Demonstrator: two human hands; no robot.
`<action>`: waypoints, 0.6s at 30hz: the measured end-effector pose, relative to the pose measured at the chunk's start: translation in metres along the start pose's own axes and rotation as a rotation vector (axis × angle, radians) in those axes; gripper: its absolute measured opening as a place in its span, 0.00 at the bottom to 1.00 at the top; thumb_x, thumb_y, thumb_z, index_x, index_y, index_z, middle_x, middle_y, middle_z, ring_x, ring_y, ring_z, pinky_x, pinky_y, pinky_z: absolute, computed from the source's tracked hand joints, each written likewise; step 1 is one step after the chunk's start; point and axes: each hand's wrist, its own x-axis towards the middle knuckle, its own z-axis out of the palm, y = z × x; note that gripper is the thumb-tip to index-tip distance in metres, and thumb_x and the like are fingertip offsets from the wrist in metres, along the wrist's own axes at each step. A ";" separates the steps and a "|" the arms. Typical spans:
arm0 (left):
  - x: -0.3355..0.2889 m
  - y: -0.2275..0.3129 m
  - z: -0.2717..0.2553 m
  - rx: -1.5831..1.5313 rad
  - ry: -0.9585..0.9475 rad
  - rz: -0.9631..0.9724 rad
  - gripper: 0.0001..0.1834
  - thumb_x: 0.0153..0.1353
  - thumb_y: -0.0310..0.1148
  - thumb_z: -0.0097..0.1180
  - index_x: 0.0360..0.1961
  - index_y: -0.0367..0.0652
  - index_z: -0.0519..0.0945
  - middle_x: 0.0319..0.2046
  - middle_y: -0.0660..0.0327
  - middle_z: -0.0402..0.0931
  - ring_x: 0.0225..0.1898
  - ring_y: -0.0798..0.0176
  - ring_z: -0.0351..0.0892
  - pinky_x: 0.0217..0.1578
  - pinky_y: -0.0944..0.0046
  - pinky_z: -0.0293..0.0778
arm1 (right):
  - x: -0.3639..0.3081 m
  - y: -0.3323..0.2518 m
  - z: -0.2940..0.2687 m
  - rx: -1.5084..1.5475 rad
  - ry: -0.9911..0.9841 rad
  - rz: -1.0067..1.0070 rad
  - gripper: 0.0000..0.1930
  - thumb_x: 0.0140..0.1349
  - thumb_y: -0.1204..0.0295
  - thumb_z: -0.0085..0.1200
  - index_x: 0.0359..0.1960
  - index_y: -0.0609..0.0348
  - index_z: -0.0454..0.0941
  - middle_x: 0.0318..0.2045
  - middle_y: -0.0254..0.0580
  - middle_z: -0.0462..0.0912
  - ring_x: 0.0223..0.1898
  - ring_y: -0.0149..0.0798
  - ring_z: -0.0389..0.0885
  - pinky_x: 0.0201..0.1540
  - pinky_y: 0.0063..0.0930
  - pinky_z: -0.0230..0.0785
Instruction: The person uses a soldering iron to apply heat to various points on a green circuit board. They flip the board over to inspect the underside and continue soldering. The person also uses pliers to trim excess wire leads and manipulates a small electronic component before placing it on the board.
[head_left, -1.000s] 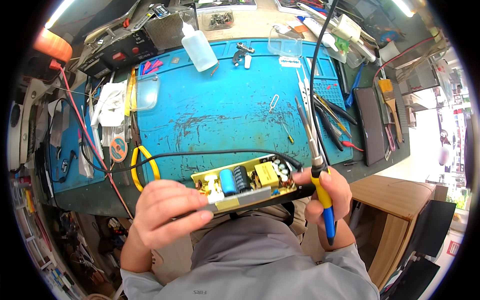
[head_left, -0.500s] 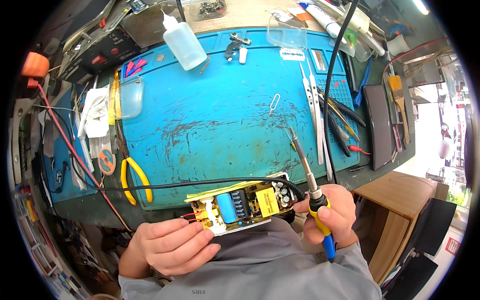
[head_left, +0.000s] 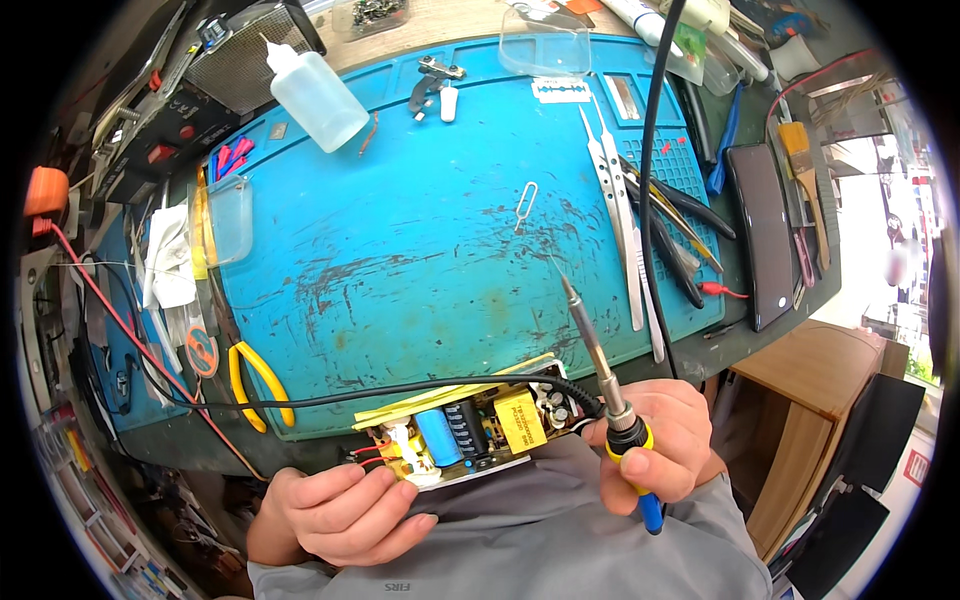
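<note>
Your left fingers (head_left: 385,515) hold circuit board's (head_left: 462,437) eight-o'clock corner, right fingers (head_left: 660,475) grip iron (head_left: 594,357); tilted hot, it could scorch cord (head_left: 440,382).

Yellow-handled pliers (head_left: 270,380) lie beyond and left of the left hand (head_left: 350,515); translucent squeeze bottle (head_left: 318,100) well beyond it. Metal tweezers (head_left: 622,240) lie beyond the right hand (head_left: 660,440); dark smartphone (head_left: 757,240), beyond and rightward. Wooden cabinet (head_left: 805,375): right of that hand.
</note>
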 end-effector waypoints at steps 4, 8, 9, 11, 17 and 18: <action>-0.002 0.002 0.003 0.019 0.024 -0.014 0.13 0.65 0.39 0.64 0.51 0.55 0.86 0.45 0.69 0.86 0.45 0.68 0.84 0.50 0.65 0.75 | -0.001 0.000 0.001 -0.014 0.020 0.000 0.20 0.75 0.51 0.59 0.52 0.55 0.85 0.27 0.38 0.84 0.25 0.38 0.86 0.26 0.28 0.82; -0.004 0.001 0.003 0.029 -0.005 0.020 0.14 0.66 0.39 0.63 0.51 0.55 0.86 0.45 0.69 0.85 0.45 0.68 0.84 0.49 0.65 0.75 | -0.003 0.001 0.001 0.015 0.004 0.010 0.20 0.74 0.51 0.59 0.52 0.53 0.86 0.28 0.38 0.85 0.26 0.37 0.86 0.27 0.27 0.81; -0.004 0.000 0.003 0.031 -0.019 0.038 0.14 0.66 0.40 0.63 0.51 0.55 0.86 0.45 0.69 0.85 0.45 0.68 0.83 0.49 0.65 0.75 | -0.002 0.001 0.000 0.020 -0.001 0.013 0.20 0.74 0.51 0.59 0.52 0.52 0.86 0.28 0.38 0.86 0.26 0.37 0.86 0.27 0.26 0.81; -0.004 0.001 0.004 0.047 -0.021 0.048 0.13 0.66 0.40 0.62 0.51 0.55 0.86 0.46 0.69 0.85 0.45 0.68 0.83 0.49 0.64 0.75 | -0.002 0.001 0.000 0.020 -0.005 0.009 0.19 0.74 0.50 0.60 0.52 0.52 0.86 0.28 0.37 0.86 0.26 0.36 0.85 0.27 0.26 0.80; -0.004 0.003 0.003 0.066 -0.027 0.037 0.14 0.68 0.40 0.60 0.53 0.58 0.85 0.46 0.70 0.85 0.45 0.68 0.83 0.51 0.65 0.75 | -0.001 0.000 -0.001 0.029 -0.012 0.024 0.19 0.74 0.50 0.59 0.52 0.51 0.86 0.28 0.37 0.85 0.26 0.37 0.86 0.28 0.26 0.81; -0.004 0.003 0.002 0.064 -0.032 0.027 0.14 0.69 0.40 0.59 0.54 0.58 0.85 0.47 0.70 0.85 0.45 0.68 0.83 0.52 0.65 0.75 | -0.001 -0.001 -0.001 0.029 -0.012 0.029 0.19 0.74 0.50 0.59 0.52 0.51 0.86 0.28 0.37 0.85 0.26 0.37 0.86 0.28 0.26 0.81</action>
